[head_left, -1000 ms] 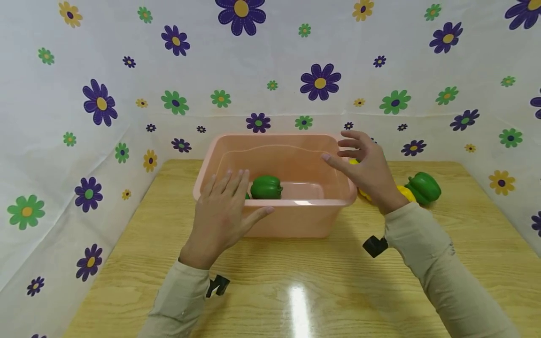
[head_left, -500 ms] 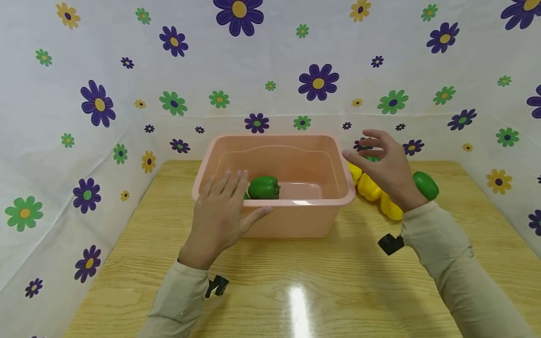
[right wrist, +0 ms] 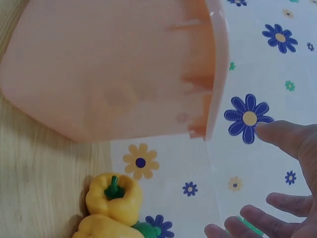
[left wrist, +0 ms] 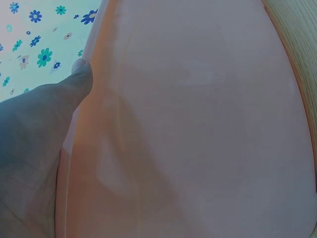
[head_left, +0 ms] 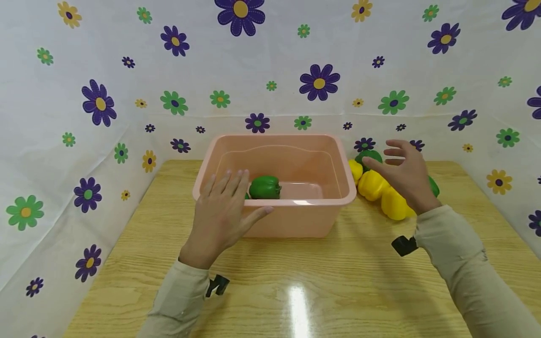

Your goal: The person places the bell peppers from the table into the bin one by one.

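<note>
A pink plastic tub [head_left: 291, 218] stands on the table, with a green bell pepper [head_left: 265, 188] inside; a sliver of another green thing shows beside it, mostly behind my left hand [head_left: 220, 216]. That hand lies over the tub's front left rim with its fingers straight, thumb along the outside. My right hand [head_left: 403, 173] hovers above the peppers right of the tub, fingers loosely bent and apart from the thumb, holding nothing. Beneath it lie yellow bell peppers [head_left: 373, 185] and a green pepper [head_left: 369, 158]; another green pepper [head_left: 433, 187] is partly hidden behind the wrist.
The wood-grain table [head_left: 270, 281] runs in front of the tub. A white flower-print cloth [head_left: 270, 56] hangs behind and along both sides. In the right wrist view, a yellow pepper [right wrist: 114, 198] sits close to the tub's end.
My right hand has moved from above the tub's right rim further right, over the peppers, uncovering more of the yellow and green ones. My left hand has stayed in place.
</note>
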`<action>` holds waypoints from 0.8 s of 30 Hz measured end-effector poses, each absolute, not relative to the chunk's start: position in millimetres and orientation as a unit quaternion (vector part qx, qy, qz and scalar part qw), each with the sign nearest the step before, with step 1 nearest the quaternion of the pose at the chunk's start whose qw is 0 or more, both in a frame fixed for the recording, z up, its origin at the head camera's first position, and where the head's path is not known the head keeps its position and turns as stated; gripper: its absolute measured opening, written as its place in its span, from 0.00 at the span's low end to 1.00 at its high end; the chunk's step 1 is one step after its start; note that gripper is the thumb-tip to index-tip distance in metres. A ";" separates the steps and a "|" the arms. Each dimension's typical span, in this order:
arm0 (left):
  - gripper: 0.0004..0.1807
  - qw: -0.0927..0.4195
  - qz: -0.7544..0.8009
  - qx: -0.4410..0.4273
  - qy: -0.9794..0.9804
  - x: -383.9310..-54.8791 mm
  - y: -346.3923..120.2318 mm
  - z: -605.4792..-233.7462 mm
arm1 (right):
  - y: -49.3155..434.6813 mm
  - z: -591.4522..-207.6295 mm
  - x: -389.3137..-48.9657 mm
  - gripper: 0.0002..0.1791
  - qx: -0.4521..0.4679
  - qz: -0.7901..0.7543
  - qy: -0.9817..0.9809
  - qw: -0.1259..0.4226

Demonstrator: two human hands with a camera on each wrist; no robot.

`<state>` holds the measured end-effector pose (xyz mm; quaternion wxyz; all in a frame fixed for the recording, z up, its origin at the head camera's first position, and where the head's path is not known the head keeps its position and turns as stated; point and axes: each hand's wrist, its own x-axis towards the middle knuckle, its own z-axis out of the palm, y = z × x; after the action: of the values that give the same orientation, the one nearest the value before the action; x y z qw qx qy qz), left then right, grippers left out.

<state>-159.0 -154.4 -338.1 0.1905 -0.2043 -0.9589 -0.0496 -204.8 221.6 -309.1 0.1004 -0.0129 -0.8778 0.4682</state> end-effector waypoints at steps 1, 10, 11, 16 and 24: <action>0.52 0.190 -0.050 -0.204 -0.959 -159.0 -154.3 -338.3 | 223.5 -310.2 -204.4 0.49 -0.019 0.464 -0.880 0.098; 0.52 0.184 -0.043 -0.201 -0.961 -159.3 -154.2 -338.0 | 237.9 -320.5 -202.8 0.52 -0.050 0.441 -0.893 0.076; 0.52 0.182 -0.043 -0.201 -0.962 -159.2 -154.0 -337.8 | 239.5 -321.8 -202.5 0.52 -0.053 0.440 -0.893 0.073; 0.53 0.178 -0.042 -0.197 -0.963 -158.6 -153.9 -337.8 | 247.6 -328.8 -203.4 0.53 -0.064 0.429 -0.899 0.061; 0.52 0.179 -0.043 -0.200 -0.962 -159.1 -154.0 -338.2 | 262.3 -343.2 -204.0 0.55 -0.079 0.414 -0.906 0.044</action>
<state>-159.1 -154.0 -338.2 0.1786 -0.1998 -0.9625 -0.0429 -204.0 262.3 -343.2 0.0436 -0.0794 -0.9056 0.4143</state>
